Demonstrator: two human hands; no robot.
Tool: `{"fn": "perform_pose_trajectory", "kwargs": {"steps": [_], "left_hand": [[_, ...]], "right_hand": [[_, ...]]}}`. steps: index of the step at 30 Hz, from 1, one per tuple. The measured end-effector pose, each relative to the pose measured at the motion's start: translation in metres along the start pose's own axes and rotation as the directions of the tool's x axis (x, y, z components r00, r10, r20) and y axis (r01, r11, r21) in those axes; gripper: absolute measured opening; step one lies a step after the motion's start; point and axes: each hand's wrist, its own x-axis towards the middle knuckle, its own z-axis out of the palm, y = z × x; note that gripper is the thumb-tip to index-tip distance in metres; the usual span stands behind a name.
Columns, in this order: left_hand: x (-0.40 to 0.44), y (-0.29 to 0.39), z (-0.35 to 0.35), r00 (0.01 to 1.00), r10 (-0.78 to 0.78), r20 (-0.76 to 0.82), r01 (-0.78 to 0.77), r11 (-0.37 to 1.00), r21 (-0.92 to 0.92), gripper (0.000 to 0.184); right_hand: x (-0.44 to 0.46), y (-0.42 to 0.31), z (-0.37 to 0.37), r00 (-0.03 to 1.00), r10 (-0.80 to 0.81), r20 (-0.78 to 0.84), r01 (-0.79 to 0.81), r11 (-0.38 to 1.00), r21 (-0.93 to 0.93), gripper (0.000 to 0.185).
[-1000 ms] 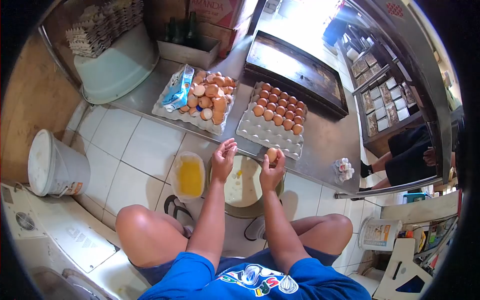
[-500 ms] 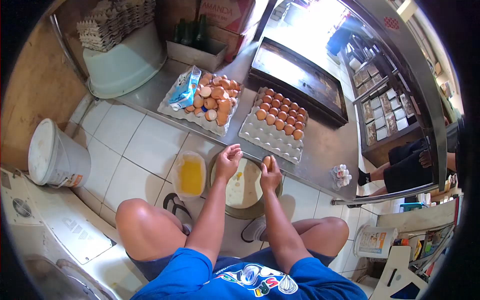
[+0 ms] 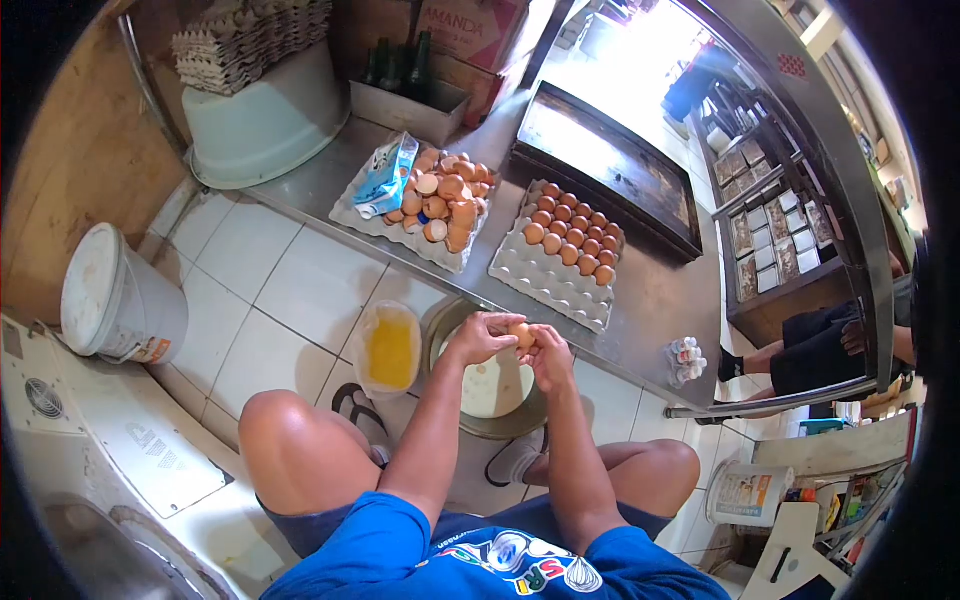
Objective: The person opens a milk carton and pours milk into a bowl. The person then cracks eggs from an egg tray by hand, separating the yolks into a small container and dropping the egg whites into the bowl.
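Note:
An egg [image 3: 521,335] is held between my two hands above a large round bowl [image 3: 541,412]. My left hand [image 3: 482,338] has its fingertips on the egg's left side, while my right hand [image 3: 550,357] grips it from the right. Pale creamy liquid [image 3: 490,389] fills the bottom of the bowl. To its left stands a clear plastic container [image 3: 362,375] of yellow liquid. On the steel surface ahead, one carton tray [image 3: 540,275] carries several whole brown eggs at its far side. Another tray [image 3: 345,215] is heaped with broken eggshells [image 3: 452,188] and a blue-and-white packet [image 3: 388,178].
A lidded white bucket [image 3: 125,300] stands on the tiled floor at left. Stacked egg trays [image 3: 250,45] rest on an upturned tub [image 3: 262,130]. Beyond the eggs lies a dark baking tray [image 3: 610,165]. Another person's leg [image 3: 765,360] shows at right.
My left hand has moved right to meet the egg, which was only in my right hand before. The view has shifted slightly.

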Motion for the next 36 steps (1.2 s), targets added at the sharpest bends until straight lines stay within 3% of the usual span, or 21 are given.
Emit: {"fn": "perform_pose_trajectory", "kwargs": {"steps": [4, 8, 9, 13, 14, 18, 19, 23, 24, 28, 29, 31, 32, 33, 34, 36], "left_hand": [[-0.002, 0.005, -0.004, 0.998, -0.004, -0.065, 0.009, 0.996, 0.085, 0.037], [-0.002, 0.000, -0.009, 0.990, -0.083, -0.114, 0.097, 0.987, 0.131, 0.033], [-0.002, -0.001, -0.009, 0.990, -0.083, -0.114, 0.098, 0.987, 0.130, 0.033], [-0.003, -0.009, -0.012, 0.991, -0.054, -0.121, 0.084, 0.962, 0.260, 0.031], [-0.003, -0.011, -0.013, 0.991, -0.053, -0.124, 0.084, 0.962, 0.259, 0.031], [-0.001, -0.023, -0.015, 0.992, -0.046, -0.117, 0.073, 0.967, 0.243, 0.028], [-0.002, -0.022, -0.014, 0.992, -0.048, -0.116, 0.075, 0.967, 0.242, 0.028], [-0.005, -0.017, -0.015, 0.958, -0.145, -0.249, 0.271, 0.741, 0.614, 0.023], [-0.006, -0.015, -0.017, 0.957, -0.142, -0.251, 0.271, 0.741, 0.615, 0.023], [-0.011, -0.014, -0.028, 0.901, -0.198, -0.386, 0.403, 0.712, 0.575, 0.018], [-0.011, -0.014, -0.029, 0.901, -0.198, -0.387, 0.404, 0.710, 0.576, 0.018], [-0.007, -0.011, -0.027, 0.920, -0.184, -0.345, 0.295, 0.906, 0.304, 0.018], [-0.005, -0.009, -0.025, 0.929, -0.171, -0.327, 0.230, 0.962, 0.149, 0.018], [-0.004, -0.007, -0.025, 0.936, -0.155, -0.316, 0.159, 0.987, -0.011, 0.018], [-0.004, -0.004, -0.024, 0.934, -0.153, -0.322, 0.159, 0.987, -0.009, 0.018], [-0.003, 0.003, -0.020, 0.941, -0.070, -0.331, 0.119, 0.985, 0.127, 0.020]], "right_hand": [[-0.003, 0.000, 0.016, 1.000, -0.003, 0.013, 0.005, 0.984, -0.179, 0.028], [0.000, 0.008, 0.023, 0.983, -0.183, 0.011, 0.166, 0.865, -0.474, 0.027], [0.000, 0.008, 0.022, 0.983, -0.182, 0.011, 0.166, 0.865, -0.474, 0.027], [0.001, 0.005, 0.019, 0.939, -0.281, 0.197, 0.327, 0.555, -0.765, 0.035], [0.001, 0.003, 0.020, 0.939, -0.279, 0.200, 0.328, 0.555, -0.765, 0.035], [-0.003, -0.012, 0.025, 0.797, -0.372, 0.476, 0.524, 0.033, -0.851, 0.035], [-0.002, -0.011, 0.023, 0.798, -0.372, 0.474, 0.522, 0.034, -0.852, 0.035], [0.008, 0.003, 0.015, 0.810, -0.354, 0.468, 0.327, -0.390, -0.861, 0.037], [0.012, 0.006, 0.013, 0.808, -0.354, 0.471, 0.330, -0.390, -0.860, 0.037], [0.023, 0.018, -0.007, 0.908, -0.363, 0.210, 0.302, 0.219, -0.928, 0.029], [0.021, 0.020, -0.007, 0.908, -0.362, 0.211, 0.303, 0.220, -0.927, 0.029], [0.015, 0.023, -0.003, 0.984, -0.171, 0.055, 0.160, 0.699, -0.697, 0.031], [0.012, 0.023, 0.001, 0.999, -0.048, 0.020, 0.051, 0.863, -0.502, 0.032], [0.011, 0.023, 0.006, 0.996, 0.083, 0.019, -0.075, 0.959, -0.275, 0.033], [0.012, 0.023, 0.009, 0.996, 0.087, 0.026, -0.077, 0.958, -0.275, 0.033], [0.019, 0.021, 0.019, 0.991, 0.092, 0.092, -0.084, 0.993, -0.086, 0.036]]}}
